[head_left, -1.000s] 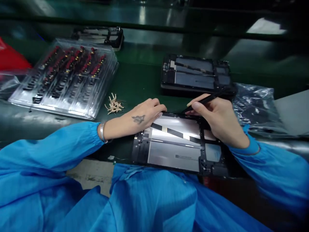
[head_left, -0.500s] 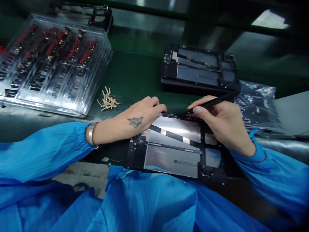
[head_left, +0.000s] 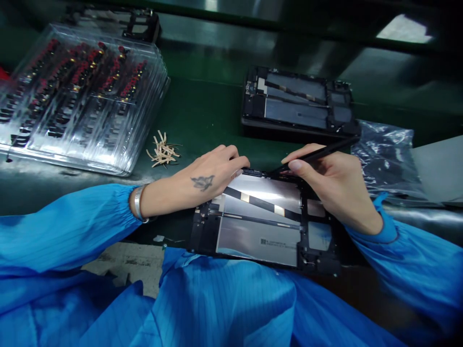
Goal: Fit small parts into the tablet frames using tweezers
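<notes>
An opened tablet [head_left: 258, 236] lies before me, its silver inner plates and a dark ribbon cable showing. My left hand [head_left: 217, 171] has its fingers curled over the tablet's far edge, left of the middle. In my right hand [head_left: 331, 180] is a pair of black tweezers [head_left: 321, 151], pinched between thumb and fingers. Their tip reaches down to the same far edge, just right of my left fingers. What the tip touches is too small to make out.
Stacked clear plastic trays [head_left: 119, 149] with small red and black parts stand at left. Thin tan strips [head_left: 162, 150] lie beside them. A stack of similar tablets [head_left: 296, 103] sits beyond my hands, with a clear plastic bag [head_left: 385, 154] at right. Another black frame [head_left: 141, 24] is behind the trays.
The tweezers' tip has shifted slightly left along the tablet's edge. The black frame behind the trays sits a little further left. Both hands have hardly moved.
</notes>
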A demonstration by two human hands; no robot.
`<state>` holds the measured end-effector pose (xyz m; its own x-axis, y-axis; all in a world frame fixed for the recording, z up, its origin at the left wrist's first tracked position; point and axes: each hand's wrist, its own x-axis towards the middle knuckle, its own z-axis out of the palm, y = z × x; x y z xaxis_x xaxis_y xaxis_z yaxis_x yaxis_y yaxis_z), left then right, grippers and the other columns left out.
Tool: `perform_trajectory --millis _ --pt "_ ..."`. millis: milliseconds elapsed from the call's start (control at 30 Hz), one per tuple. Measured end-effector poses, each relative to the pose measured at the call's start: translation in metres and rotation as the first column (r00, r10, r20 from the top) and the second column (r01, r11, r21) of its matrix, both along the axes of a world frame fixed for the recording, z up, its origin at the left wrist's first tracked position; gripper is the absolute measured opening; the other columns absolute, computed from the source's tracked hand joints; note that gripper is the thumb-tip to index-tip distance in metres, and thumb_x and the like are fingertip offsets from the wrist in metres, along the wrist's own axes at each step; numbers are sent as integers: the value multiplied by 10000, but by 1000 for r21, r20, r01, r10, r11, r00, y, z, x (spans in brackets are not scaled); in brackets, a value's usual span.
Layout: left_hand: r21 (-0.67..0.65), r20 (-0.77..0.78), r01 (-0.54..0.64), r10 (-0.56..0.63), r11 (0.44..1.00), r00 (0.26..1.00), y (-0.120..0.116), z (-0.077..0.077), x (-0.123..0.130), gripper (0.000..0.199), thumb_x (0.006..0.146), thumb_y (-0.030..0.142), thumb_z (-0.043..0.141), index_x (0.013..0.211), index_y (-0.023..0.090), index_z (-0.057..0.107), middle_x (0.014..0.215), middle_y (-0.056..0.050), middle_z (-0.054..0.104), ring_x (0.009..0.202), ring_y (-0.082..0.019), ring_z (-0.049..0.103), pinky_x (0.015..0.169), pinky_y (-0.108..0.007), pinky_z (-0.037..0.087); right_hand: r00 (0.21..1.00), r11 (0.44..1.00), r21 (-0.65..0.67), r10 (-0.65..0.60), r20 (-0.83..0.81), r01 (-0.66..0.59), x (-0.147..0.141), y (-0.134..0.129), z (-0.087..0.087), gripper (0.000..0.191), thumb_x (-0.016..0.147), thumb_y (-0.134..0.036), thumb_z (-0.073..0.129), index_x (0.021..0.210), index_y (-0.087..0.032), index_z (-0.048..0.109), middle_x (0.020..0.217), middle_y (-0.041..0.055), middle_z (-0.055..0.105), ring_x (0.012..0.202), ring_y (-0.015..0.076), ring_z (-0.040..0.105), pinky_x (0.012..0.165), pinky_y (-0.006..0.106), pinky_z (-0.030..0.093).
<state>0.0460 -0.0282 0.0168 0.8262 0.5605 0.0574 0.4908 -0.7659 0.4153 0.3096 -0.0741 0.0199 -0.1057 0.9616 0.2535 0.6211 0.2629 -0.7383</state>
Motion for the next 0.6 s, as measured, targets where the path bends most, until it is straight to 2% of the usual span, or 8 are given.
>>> perform_trajectory --millis 167,300,467,533,600 --pt "-1 -7 -16 16 1000 1000 0 1 1 306 1083 187 363 1323 174 552 1149 -107 594 1036 -232 583 913 -370 494 1000 1000 16 15 26 -16 -3 -1 3 176 942 -421 693 895 -261 751 879 22 744 777 172 698 571 258 524" --pt "-6 9 -6 6 1000 1000 3 0 0 295 1082 184 368 1311 182 555 1145 -99 594 1037 -224 585 912 -353 488 999 999 -30 -39 -4 39 -4 -1 4 197 935 -403 704 885 -216 742 854 23 734 758 155 706 605 236 547" --pt "7 -2 -23 23 1000 1000 -2 -4 1 303 1087 206 378 1318 161 568 1149 -106 596 1055 -229 582 927 -353 483 935 986 -131 -143 -326 105 -2 1 -4 224 913 -416 734 916 -192 741 892 46 733 768 187 755 772 311 636" --pt "21 -14 -3 3 1000 1000 -3 0 -1 323 1094 247 384 1341 145 565 1177 -111 596 1061 -227 581 943 -350 484 922 973 -179 -201 -331 148 1 1 -10 260 881 -467 757 921 -211 764 908 71 747 772 224 766 759 340 640" --pt "77 -29 -9 11 997 1000 5 9 -9 341 1102 287 367 1327 148 582 1186 -106 604 1053 -220 585 950 -340 482 932 956 -209 -257 -255 207 8 5 -20 308 841 -538 773 926 -242 787 889 102 764 771 259 768 737 372 639"
